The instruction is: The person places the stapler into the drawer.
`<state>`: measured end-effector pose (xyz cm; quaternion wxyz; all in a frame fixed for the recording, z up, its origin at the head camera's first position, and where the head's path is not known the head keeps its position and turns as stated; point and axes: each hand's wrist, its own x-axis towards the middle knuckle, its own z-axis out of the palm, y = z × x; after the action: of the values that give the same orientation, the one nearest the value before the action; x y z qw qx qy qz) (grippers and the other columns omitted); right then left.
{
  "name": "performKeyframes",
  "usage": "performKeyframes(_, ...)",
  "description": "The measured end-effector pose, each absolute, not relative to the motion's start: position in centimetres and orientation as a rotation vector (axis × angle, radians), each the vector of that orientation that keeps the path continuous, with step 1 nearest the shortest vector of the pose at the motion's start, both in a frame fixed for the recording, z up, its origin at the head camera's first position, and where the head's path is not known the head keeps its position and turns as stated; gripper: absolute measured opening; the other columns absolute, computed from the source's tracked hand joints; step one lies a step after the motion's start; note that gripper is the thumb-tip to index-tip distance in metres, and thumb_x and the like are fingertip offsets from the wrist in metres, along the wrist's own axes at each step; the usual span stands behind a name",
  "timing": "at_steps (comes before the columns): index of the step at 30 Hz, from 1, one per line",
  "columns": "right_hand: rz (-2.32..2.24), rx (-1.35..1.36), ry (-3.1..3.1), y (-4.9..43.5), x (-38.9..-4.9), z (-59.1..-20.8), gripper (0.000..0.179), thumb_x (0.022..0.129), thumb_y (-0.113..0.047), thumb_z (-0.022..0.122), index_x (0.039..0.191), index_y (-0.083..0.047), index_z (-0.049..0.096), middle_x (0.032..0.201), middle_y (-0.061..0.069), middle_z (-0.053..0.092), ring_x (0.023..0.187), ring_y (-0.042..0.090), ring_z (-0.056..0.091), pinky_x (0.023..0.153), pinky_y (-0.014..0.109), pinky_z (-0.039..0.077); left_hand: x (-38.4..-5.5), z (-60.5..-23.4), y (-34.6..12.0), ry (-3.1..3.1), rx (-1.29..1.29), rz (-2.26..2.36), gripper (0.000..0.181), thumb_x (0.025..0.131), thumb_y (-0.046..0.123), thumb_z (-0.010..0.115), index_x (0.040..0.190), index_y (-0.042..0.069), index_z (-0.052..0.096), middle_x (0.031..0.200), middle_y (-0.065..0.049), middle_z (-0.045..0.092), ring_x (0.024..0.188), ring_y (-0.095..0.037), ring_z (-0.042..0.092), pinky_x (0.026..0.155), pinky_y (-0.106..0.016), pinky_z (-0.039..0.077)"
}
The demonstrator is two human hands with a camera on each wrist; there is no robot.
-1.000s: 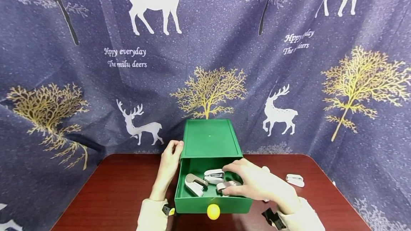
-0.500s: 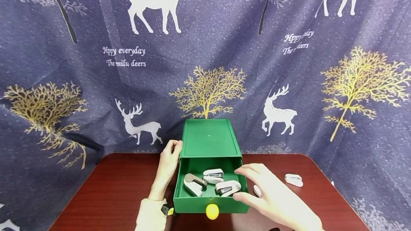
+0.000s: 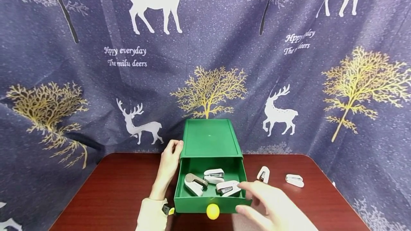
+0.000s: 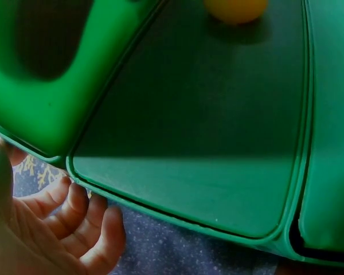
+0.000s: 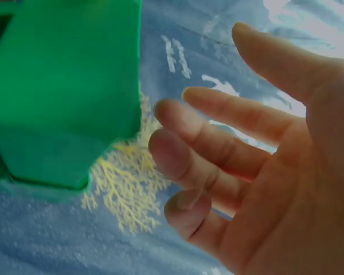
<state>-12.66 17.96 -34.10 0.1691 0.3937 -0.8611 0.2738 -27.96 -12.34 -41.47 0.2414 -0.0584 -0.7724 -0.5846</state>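
My left hand (image 3: 169, 161) rests its fingertips against the left side of a green box (image 3: 210, 136); the left wrist view shows its fingers (image 4: 112, 235) bent along the box's edge. From the box a green drawer (image 3: 189, 205) with a round yellow knob (image 3: 213, 211) is pulled out. Inside lie a white-and-taupe stapler (image 3: 193, 185), a white stapler (image 3: 214, 180) behind, and a pale stapler (image 3: 228, 184) at the right. Just off the drawer's front right corner, my right hand (image 3: 273, 202) has its thumb and fingers spread, with nothing between them.
To the right of the box, a white stapler (image 3: 264, 172) stands on the reddish-brown table (image 3: 112, 191). Farther right lies another white stapler (image 3: 294, 180). A dark blue cloth (image 3: 224, 45) with deer and trees hangs directly behind the table.
My right hand has come out of the drawer, away from the pale stapler, and moved right and toward me. One table stapler now shows uncovered. My left hand stays at the box.
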Motion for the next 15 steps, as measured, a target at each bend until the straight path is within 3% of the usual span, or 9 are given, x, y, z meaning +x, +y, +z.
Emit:
performKeyframes(7,0.863,1.186,-2.558,17.0,-12.4,-35.5,0.034,0.094,-0.034,0.067,0.122,-0.016,0.061,0.102,-0.011,0.062,0.083,0.0,0.056,0.068,0.025,0.05,-28.1,-41.6,-12.2,-2.099,-0.158,-1.594,0.026,0.102,0.032,0.054,0.101,0.008,0.062,0.083,-0.003,0.059,0.079,-0.019,0.053,0.075,-0.032,0.041)
performKeyframes(15,0.768,1.178,-2.481,15.2,-12.0,-37.0,0.031,0.093,-0.037,0.067,0.117,-0.017,0.062,0.097,-0.014,0.06,0.08,0.002,0.056,0.066,0.018,0.047,-28.1,-41.5,-12.3,-2.113,-0.152,-1.576,0.029,0.102,0.034,0.053,0.102,0.007,0.062,0.084,-0.004,0.058,0.08,-0.021,0.052,0.075,-0.034,0.041)
